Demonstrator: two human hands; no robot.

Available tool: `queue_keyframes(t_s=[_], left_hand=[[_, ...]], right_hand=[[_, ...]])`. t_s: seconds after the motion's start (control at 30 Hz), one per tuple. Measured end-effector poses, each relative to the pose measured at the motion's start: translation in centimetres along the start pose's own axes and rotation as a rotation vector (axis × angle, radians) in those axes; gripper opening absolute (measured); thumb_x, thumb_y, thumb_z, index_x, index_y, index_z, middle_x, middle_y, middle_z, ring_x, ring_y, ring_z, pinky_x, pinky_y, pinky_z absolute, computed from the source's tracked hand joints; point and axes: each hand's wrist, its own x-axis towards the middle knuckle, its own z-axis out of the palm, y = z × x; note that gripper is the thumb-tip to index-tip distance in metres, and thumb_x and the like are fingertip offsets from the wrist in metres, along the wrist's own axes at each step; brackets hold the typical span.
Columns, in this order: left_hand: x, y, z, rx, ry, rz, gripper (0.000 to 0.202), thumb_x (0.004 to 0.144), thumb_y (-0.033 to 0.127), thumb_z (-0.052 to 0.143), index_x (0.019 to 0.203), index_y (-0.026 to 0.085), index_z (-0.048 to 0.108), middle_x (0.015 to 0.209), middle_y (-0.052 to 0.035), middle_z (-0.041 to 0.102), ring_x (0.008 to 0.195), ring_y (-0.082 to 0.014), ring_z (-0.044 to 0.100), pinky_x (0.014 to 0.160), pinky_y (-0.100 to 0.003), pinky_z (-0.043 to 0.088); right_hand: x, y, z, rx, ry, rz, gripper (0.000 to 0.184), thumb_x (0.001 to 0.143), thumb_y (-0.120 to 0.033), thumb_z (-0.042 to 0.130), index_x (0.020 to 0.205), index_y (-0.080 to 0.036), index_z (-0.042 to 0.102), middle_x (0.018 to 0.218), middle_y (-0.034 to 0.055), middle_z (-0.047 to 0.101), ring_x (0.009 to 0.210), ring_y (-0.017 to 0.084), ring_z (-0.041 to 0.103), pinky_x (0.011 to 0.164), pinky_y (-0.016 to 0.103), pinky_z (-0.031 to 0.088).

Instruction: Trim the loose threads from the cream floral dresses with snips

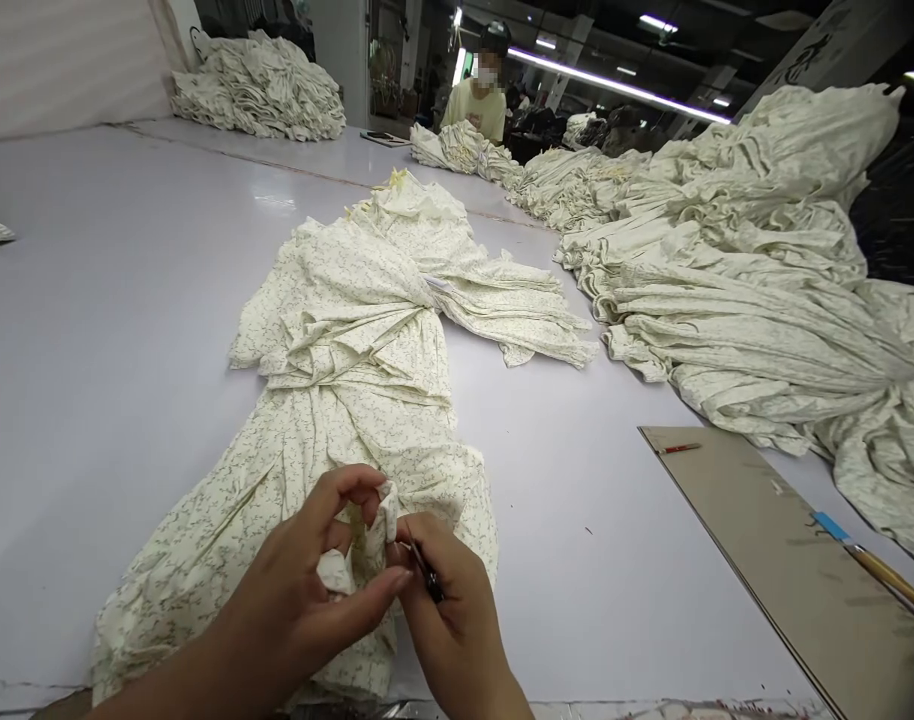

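A pale cream garment fabric (397, 410) with a small sprig print lies bunched on the table before me. My left hand (299, 580) pinches a folded edge of it between curled fingers, lifting it a little. Close beside, my right hand (453, 600) grips a small dark-handled tool (427, 575) with a thin pointed metal tip; its exact kind is partly hidden by the fingers. The tip is at the folded edge, and the right fingertips meet the cloth there. Farther up, the fabric is gathered in a bundle with a tie (436, 284).
Large heaps of the same cloth (727, 240) fill the right side; another pile (258, 85) stands at the far left. A brown board (764, 540) at the right carries a red pen (680, 449) and a blue-tipped brush-like tool (832, 527). A person (478, 105) is beyond the table.
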Motion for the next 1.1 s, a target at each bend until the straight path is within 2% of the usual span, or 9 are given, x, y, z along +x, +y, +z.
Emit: queue_keyframes(t_s=[0.1, 0.2, 0.4, 0.5, 0.6, 0.77, 0.87, 0.97, 1.1], left_hand=[[-0.1, 0.1, 0.4, 0.051, -0.026, -0.013, 0.019, 0.088, 0.039, 0.050, 0.104, 0.028, 0.051, 0.066, 0.0048, 0.038, 0.053, -0.0113, 0.037, 0.038, -0.018, 0.020], [0.0, -0.2, 0.5, 0.084, -0.026, 0.014, 0.011, 0.090, 0.034, 0.044, 0.099, 0.027, 0.047, 0.073, 0.0032, 0.044, 0.053, -0.0110, 0.041, 0.036, -0.018, 0.021], [1.0, -1.6, 0.2, 0.460, -0.013, 0.209, 0.026, 0.086, 0.022, 0.046, 0.112, 0.026, 0.041, 0.074, 0.0050, 0.053, 0.048, -0.0116, 0.048, 0.046, -0.023, 0.034], [1.0, -1.9, 0.1, 0.365, 0.051, 0.282, 0.021, 0.091, 0.020, 0.036, 0.110, 0.026, 0.043, 0.068, 0.0057, 0.052, 0.047, -0.0126, 0.048, 0.048, -0.024, 0.036], [0.7, -1.9, 0.1, 0.361, 0.105, 0.384, 0.023, 0.088, 0.017, 0.039, 0.108, 0.026, 0.047, 0.074, 0.0043, 0.057, 0.053, -0.0128, 0.050, 0.053, -0.025, 0.039], [0.6, -1.9, 0.0, 0.218, 0.035, 0.289, 0.030, 0.086, 0.014, 0.039, 0.110, 0.027, 0.049, 0.077, 0.0039, 0.060, 0.072, -0.0151, 0.062, 0.057, -0.024, 0.042], [0.5, -1.8, -0.3, 0.108, -0.022, 0.286, 0.030, 0.084, 0.011, 0.037, 0.102, 0.027, 0.054, 0.082, 0.0028, 0.064, 0.086, -0.0162, 0.064, 0.060, -0.023, 0.043], [0.4, -1.7, -0.6, 0.076, -0.044, 0.259, 0.026, 0.083, 0.013, 0.040, 0.096, 0.026, 0.058, 0.085, 0.0022, 0.066, 0.087, -0.0170, 0.064, 0.062, -0.023, 0.044], [0.3, -1.7, -0.6, 0.049, -0.066, 0.241, 0.023, 0.081, 0.015, 0.042, 0.091, 0.024, 0.060, 0.081, 0.0018, 0.066, 0.076, -0.0161, 0.063, 0.062, -0.024, 0.046]], right_hand=[[-0.6, 0.1, -0.1, 0.023, 0.024, 0.039, 0.019, 0.097, -0.025, 0.044, 0.080, -0.022, 0.052, 0.075, -0.0018, 0.051, 0.069, 0.014, 0.047, 0.062, 0.025, 0.036], [-1.1, 0.2, -0.3, 0.080, 0.154, 0.134, 0.018, 0.098, -0.031, 0.045, 0.086, -0.021, 0.054, 0.077, -0.0009, 0.051, 0.071, 0.015, 0.049, 0.065, 0.025, 0.040], [-2.2, 0.4, -0.3, -0.007, 0.208, 0.039, 0.019, 0.096, -0.027, 0.043, 0.081, -0.021, 0.053, 0.073, -0.0008, 0.048, 0.066, 0.015, 0.045, 0.059, 0.025, 0.035], [-2.7, 0.4, -0.1, -0.072, 0.186, 0.019, 0.014, 0.092, -0.021, 0.044, 0.082, -0.023, 0.053, 0.073, -0.0016, 0.047, 0.064, 0.015, 0.044, 0.057, 0.025, 0.034], [-3.1, 0.5, 0.0, -0.107, 0.139, 0.029, 0.010, 0.086, -0.015, 0.045, 0.085, -0.023, 0.051, 0.074, -0.0017, 0.047, 0.065, 0.015, 0.045, 0.057, 0.026, 0.034], [-3.2, 0.9, 0.3, -0.175, 0.104, -0.031, 0.016, 0.078, -0.011, 0.045, 0.086, -0.024, 0.049, 0.076, -0.0011, 0.052, 0.066, 0.015, 0.048, 0.059, 0.027, 0.035], [-3.0, 0.5, 0.5, -0.211, 0.141, 0.013, 0.012, 0.078, -0.015, 0.048, 0.085, -0.024, 0.051, 0.075, -0.0016, 0.054, 0.065, 0.015, 0.050, 0.057, 0.026, 0.036], [-2.9, -0.5, 0.7, -0.192, 0.208, 0.085, 0.001, 0.084, -0.025, 0.054, 0.083, -0.024, 0.053, 0.072, -0.0025, 0.054, 0.061, 0.014, 0.051, 0.054, 0.025, 0.035], [-3.0, -1.3, 1.2, -0.168, 0.197, 0.117, 0.015, 0.088, -0.039, 0.053, 0.088, -0.025, 0.059, 0.070, -0.0009, 0.056, 0.061, 0.017, 0.054, 0.051, 0.026, 0.033]])
